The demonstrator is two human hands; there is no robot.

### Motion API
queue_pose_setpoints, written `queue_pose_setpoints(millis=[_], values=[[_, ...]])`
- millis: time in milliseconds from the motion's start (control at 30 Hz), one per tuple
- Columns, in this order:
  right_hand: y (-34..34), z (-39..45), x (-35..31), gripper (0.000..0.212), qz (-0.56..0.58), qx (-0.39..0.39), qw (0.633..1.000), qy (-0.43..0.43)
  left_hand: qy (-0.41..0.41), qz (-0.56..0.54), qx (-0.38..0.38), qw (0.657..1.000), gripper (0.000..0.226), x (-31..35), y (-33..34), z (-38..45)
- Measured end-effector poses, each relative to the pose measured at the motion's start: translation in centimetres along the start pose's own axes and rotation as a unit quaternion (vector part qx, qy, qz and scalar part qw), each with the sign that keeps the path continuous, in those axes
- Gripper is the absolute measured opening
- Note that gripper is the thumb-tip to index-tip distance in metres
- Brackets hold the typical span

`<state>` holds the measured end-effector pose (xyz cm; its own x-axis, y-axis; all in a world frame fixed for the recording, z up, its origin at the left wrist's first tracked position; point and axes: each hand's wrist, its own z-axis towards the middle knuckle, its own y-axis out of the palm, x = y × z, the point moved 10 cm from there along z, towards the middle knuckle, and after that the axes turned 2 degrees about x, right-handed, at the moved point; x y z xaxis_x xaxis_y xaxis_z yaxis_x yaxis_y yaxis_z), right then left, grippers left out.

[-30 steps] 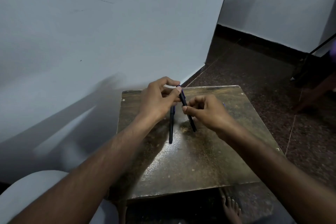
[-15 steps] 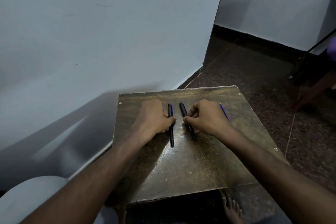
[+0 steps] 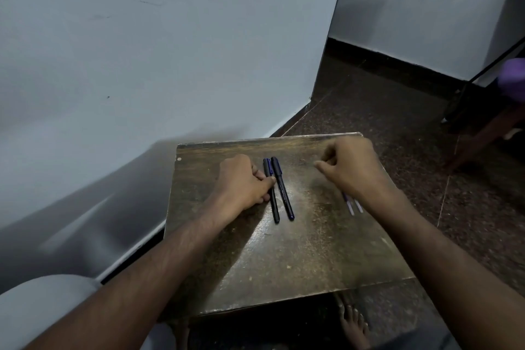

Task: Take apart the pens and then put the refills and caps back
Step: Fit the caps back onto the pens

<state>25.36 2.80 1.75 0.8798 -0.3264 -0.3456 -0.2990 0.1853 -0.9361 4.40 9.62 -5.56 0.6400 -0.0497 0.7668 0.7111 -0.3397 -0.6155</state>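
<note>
Two capped dark pens side by side on the worn wooden table [image 3: 298, 258]: left pen [image 3: 271, 190], right pen [image 3: 282, 189], nearly touching, tips toward the near edge. Left hand [image 3: 241, 182] curled loosely, fingertips [image 3: 268, 180] resting against the left pen, no closed grip on it. Right hand [image 3: 350, 167] raised just above the table, fingers curled, holding nothing visible. Two pale refills [image 3: 352, 206] lying beneath the right wrist, partly hidden.

A worn brown desk [image 3: 298, 250] is sitting low in the frame, a pale wall [image 3: 142, 51] is filling the upper left, and dark speckled floor [image 3: 383, 111] is stretching right.
</note>
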Motion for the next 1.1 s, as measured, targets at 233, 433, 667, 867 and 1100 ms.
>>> queue_pose_setpoints(millis=[233, 433, 667, 867, 1100], values=[[1.9, -0.7, 3.7, 0.046, -0.159, -0.096, 0.981, 0.059, 0.016, 0.011, 0.004, 1.0, 0.024, 0.6, 0.0, -0.2], [3.8, -0.7, 0.7, 0.038, -0.159, -0.128, 0.978, 0.036, 0.019, 0.018, 0.003, 1.0, 0.025, 0.7, 0.3, -0.2], [5.4, -0.9, -3.1, 0.026, -0.073, -0.084, 0.994, -0.007, 0.022, 0.025, 0.009, 0.999, 0.025, 1.1, 0.1, -0.4], [5.5, -1.0, -3.5, 0.018, -0.058, -0.092, 0.994, -0.025, 0.039, 0.027, 0.01, 0.999, 0.022, 1.6, 0.3, -0.7], [3.3, 0.4, -0.6, 0.028, 0.009, 0.009, 1.0, -0.024, 0.145, 0.182, 0.09, 0.968, 0.029, 2.7, -1.3, -1.3]])
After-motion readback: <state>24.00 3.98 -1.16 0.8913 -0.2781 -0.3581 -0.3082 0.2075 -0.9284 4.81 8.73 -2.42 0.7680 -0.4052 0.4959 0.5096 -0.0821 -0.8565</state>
